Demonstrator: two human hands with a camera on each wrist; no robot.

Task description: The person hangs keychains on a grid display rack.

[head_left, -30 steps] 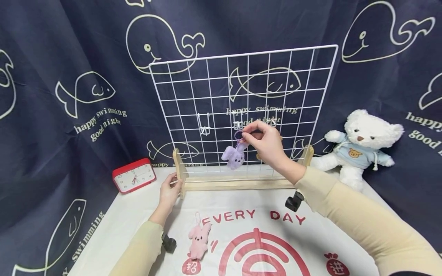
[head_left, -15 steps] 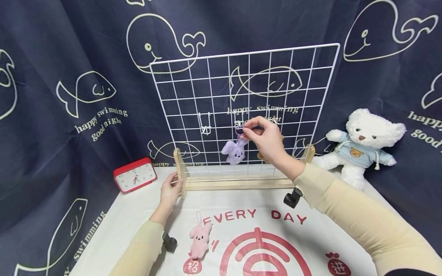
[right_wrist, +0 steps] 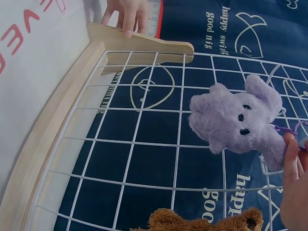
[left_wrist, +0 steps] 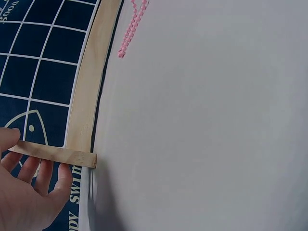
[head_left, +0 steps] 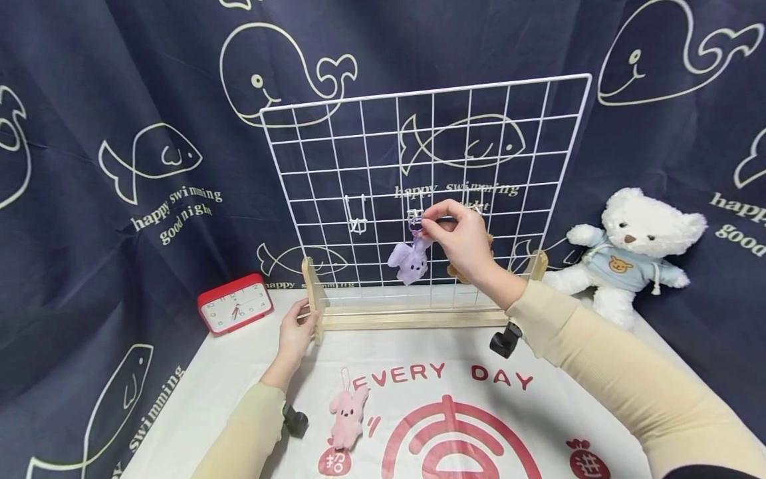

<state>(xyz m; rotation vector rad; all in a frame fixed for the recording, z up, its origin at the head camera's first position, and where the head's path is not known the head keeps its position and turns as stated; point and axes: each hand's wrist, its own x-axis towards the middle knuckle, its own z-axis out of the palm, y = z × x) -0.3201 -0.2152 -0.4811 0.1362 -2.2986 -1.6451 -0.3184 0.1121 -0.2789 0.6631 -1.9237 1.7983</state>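
Note:
My right hand (head_left: 461, 239) pinches the purple cord loop of a purple plush bunny keychain (head_left: 409, 261), which hangs in front of the white wire grid (head_left: 443, 159). Its loop is right at the middle white hook (head_left: 413, 214); whether it is over the hook cannot be made out. In the right wrist view the plush bunny (right_wrist: 236, 115) lies close to the wires, face to the camera. My left hand (head_left: 296, 332) grips the grid's wooden side foot (left_wrist: 57, 153), thumb on one side and fingers on the other.
Another white hook (head_left: 357, 216) is on the grid's left. A brown plush (right_wrist: 202, 221) hangs partly behind my right hand. On the white tablecloth lies a pink plush bunny (head_left: 347, 419). A red clock (head_left: 235, 305) stands left, a white teddy bear (head_left: 634, 246) right.
My right hand has risen slightly, lifting the purple bunny and bringing its loop up to the middle hook. The left hand has stayed on the wooden foot.

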